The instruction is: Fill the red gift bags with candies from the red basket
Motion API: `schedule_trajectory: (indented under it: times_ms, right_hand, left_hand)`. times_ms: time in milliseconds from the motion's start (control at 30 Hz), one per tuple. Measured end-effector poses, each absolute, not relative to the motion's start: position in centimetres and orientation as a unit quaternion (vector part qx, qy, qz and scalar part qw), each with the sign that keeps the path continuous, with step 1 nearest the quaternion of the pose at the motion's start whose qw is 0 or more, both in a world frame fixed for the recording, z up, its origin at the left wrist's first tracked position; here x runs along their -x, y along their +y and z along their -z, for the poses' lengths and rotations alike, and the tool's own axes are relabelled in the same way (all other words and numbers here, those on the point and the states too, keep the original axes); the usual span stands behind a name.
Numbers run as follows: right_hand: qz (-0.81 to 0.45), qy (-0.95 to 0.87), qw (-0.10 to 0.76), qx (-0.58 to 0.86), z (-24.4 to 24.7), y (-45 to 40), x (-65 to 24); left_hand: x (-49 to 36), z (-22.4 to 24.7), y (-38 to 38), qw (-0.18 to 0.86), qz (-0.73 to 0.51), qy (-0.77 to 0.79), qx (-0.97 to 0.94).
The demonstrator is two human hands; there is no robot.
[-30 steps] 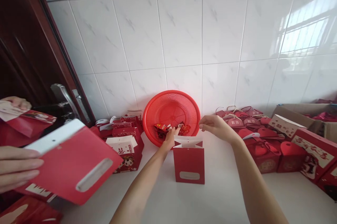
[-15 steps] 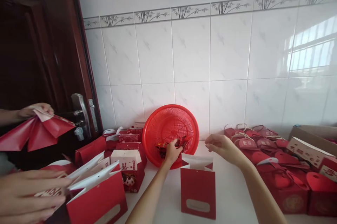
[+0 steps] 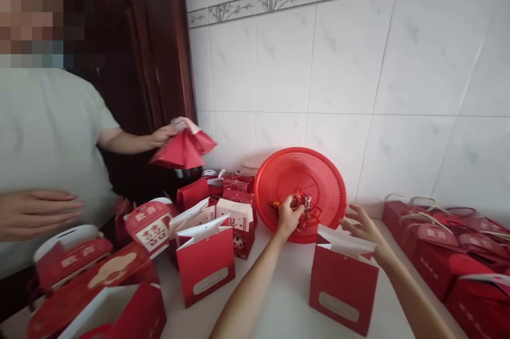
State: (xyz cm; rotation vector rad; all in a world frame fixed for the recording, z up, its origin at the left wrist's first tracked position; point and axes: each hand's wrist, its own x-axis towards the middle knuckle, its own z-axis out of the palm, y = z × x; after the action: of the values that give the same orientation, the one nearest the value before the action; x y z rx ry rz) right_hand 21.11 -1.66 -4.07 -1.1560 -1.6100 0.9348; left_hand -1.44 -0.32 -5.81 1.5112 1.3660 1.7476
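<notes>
A red plastic basket leans tilted against the tiled wall, with small red-wrapped candies in its lower part. My left hand reaches into the basket, its fingers closed round some of the candies. In front of the basket stands an upright red paper bag with a white inside and its top open. Behind that bag's right top edge is my right hand, fingers apart and holding nothing, near the basket's right rim. The bag hides part of this hand.
At left, a co-worker holds a folded red bag in one hand. Red gift boxes and an upright red bag crowd the table's left side. Several red boxes with cord handles line the right side.
The view has turned left, so the co-worker's body now shows. My right hand's fingers have spread, behind the bag's edge. My left hand stays in the basket at the candies.
</notes>
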Motion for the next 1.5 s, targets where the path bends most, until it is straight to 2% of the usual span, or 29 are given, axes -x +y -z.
schedule_trajectory:
  times_ms: [233, 700, 1033, 1200, 1300, 1367, 1500]
  right_hand:
    - [-0.499, -0.594, 0.433, 0.459, 3.7, -3.3, -20.2]
    - [-0.493, -0.615, 0.463, 0.406, 4.2, -3.1, -18.8]
    - [-0.405, -0.606, 0.476, 0.493, 3.6, -2.9, -21.5]
    - [-0.271, -0.567, 0.550, 0.550, 2.3, -3.4, -21.3]
    - [-0.208, -0.570, 0.598, 0.523, 0.9, -4.0, -20.6]
    - [-0.234, -0.601, 0.597, 0.478, 0.2, -4.3, -19.9]
    - [-0.382, -0.652, 0.504, 0.419, -0.4, -4.2, -18.3]
  left_hand:
    - [2.3, 5.4, -0.7, 0.209, -0.651, 0.493, -0.538]
    - [3.9, 5.9, 0.8, 0.217, -0.645, 0.495, -0.540]
    - [3.1, 5.2, 0.5, 0.291, -0.661, 0.463, -0.514]
    - [3.0, 4.3, -0.2, 0.334, -0.675, 0.444, -0.486]
    - [2.9, 3.5, -0.7, 0.354, -0.680, 0.425, -0.482]
    - [2.7, 2.9, -1.0, 0.364, -0.681, 0.414, -0.482]
    - [2.3, 1.9, -1.7, 0.380, -0.679, 0.400, -0.484]
